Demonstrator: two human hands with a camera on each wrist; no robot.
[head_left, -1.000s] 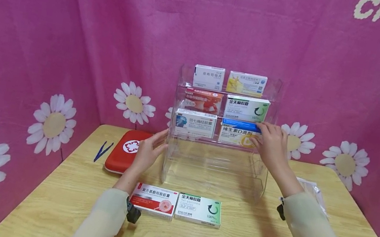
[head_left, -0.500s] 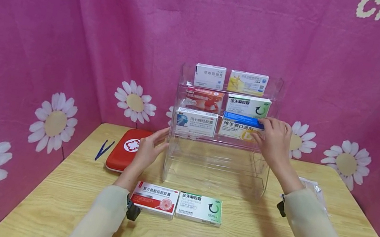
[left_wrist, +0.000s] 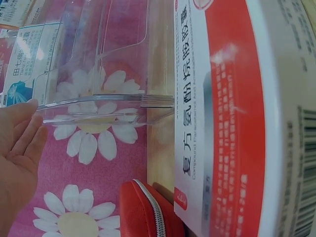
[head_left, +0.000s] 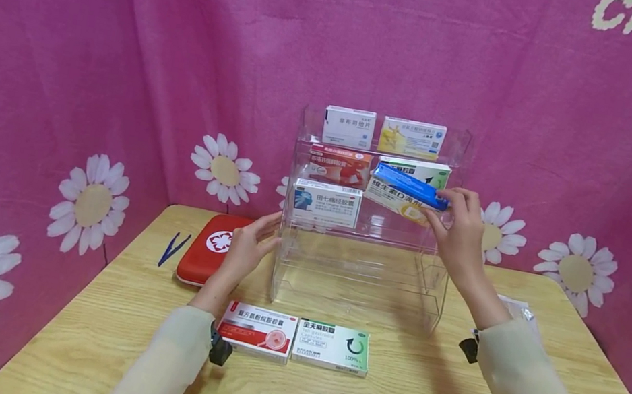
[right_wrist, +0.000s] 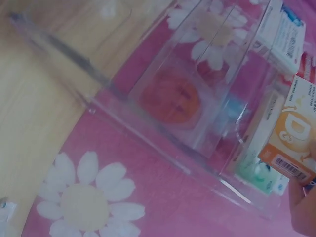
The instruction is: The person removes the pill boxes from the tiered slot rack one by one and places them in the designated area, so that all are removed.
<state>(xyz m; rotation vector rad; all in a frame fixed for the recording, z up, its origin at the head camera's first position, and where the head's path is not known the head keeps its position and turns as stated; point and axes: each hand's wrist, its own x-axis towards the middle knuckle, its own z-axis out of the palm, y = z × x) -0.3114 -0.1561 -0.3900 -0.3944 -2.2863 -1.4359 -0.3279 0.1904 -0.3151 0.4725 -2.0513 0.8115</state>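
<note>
One flat cardboard box (head_left: 408,194) in R hand (head_left: 457,235).

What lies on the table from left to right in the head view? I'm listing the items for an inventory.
Blue tweezers → red first-aid case → red-and-white medicine box → green-and-white medicine box → clear plastic bag at the right edge.

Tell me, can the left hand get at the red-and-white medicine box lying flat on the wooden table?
Probably yes. The left hand rests open against the clear acrylic shelf, and the red-and-white medicine box lies uncovered just beside that forearm.
</note>
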